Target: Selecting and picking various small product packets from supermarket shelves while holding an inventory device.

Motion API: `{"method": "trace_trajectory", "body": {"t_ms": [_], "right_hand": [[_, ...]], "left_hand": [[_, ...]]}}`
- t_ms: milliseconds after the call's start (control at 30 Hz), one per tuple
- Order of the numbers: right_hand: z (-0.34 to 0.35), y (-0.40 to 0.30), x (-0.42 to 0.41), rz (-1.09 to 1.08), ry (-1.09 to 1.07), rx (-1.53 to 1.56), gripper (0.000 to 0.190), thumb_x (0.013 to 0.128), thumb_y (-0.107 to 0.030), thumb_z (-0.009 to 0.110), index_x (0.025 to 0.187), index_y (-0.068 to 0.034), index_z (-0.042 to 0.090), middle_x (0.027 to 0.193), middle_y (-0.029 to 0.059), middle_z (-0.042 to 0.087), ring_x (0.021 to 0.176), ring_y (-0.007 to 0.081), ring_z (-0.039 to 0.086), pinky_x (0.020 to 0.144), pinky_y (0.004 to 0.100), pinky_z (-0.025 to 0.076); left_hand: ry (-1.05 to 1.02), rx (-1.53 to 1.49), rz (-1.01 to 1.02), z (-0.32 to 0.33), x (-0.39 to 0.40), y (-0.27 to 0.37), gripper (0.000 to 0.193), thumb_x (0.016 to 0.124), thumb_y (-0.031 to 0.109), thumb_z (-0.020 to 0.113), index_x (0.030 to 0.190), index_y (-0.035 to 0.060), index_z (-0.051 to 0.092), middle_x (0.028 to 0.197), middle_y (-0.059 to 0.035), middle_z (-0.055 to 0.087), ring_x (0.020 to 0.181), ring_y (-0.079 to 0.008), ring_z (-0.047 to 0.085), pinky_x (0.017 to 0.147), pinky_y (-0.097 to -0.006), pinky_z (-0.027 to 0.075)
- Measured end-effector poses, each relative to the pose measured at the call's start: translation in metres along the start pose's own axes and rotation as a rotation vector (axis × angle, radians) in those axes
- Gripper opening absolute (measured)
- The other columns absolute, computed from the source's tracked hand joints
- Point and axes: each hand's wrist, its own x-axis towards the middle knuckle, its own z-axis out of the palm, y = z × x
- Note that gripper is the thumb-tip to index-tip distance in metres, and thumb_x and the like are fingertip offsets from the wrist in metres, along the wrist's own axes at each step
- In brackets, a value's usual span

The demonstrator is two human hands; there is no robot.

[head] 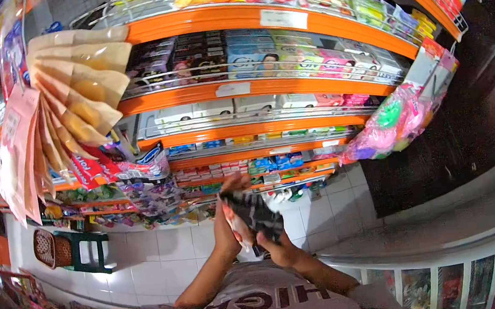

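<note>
Close in front of my chest, my left hand (226,232) grips a plastic packet (236,224) with red and white parts, along its left side. My right hand (278,249) has its thumb on a dark, patterned cloth or pouch (255,214) that lies against the packet. The dark piece is blurred, so its exact kind cannot be told. Both hands are close together, just above the hem of a grey shirt (267,302).
Orange-edged shelves (239,90) with boxed soaps and packets rise ahead. Paper envelopes (75,92) hang at left, a bag of colourful balloons or toys (388,122) at right. A green stool (86,250) with a woven basket (45,249) stands at left. A glass-fronted counter (428,248) is at lower right.
</note>
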Motion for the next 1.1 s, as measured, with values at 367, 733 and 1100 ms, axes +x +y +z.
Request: {"method": "trace_trajectory", "body": {"t_ms": [367,733,1100], "right_hand": [[-0.015,-0.021,-0.01,-0.208,-0.135,-0.297,0.035,0.088,-0.016,0.044,0.12,-0.003,0.042,0.113,0.0082,0.051,0.1,0.0158,0.046,0.085,0.028,0.036],[-0.055,-0.032,-0.024,0.298,-0.081,-0.225,0.033,0.089,-0.02,0.044,0.118,-0.004,0.042,0.104,0.0032,0.048,0.088,0.012,0.043,0.077,0.0256,0.036],[-0.107,-0.034,-0.011,-0.165,0.24,-0.091,0.026,0.085,-0.009,0.051,0.109,0.0,0.046,0.102,0.0058,0.051,0.094,0.0131,0.048,0.081,0.0261,0.038]], "left_hand": [[0.031,-0.303,0.062,0.0,0.012,-0.044,0.058,0.085,0.047,0.028,0.125,0.0053,0.03,0.128,-0.0187,0.037,0.121,-0.0333,0.032,0.102,-0.0415,0.023],[0.127,-0.422,0.028,0.041,0.026,-0.066,0.05,0.084,0.057,0.033,0.089,0.0114,0.052,0.081,-0.0013,0.054,0.077,-0.0168,0.054,0.077,-0.0312,0.043],[0.092,0.609,0.223,0.087,0.048,-0.093,0.036,0.093,0.034,0.031,0.111,0.0027,0.031,0.104,-0.0086,0.036,0.102,-0.0145,0.035,0.093,-0.0274,0.024]]}}
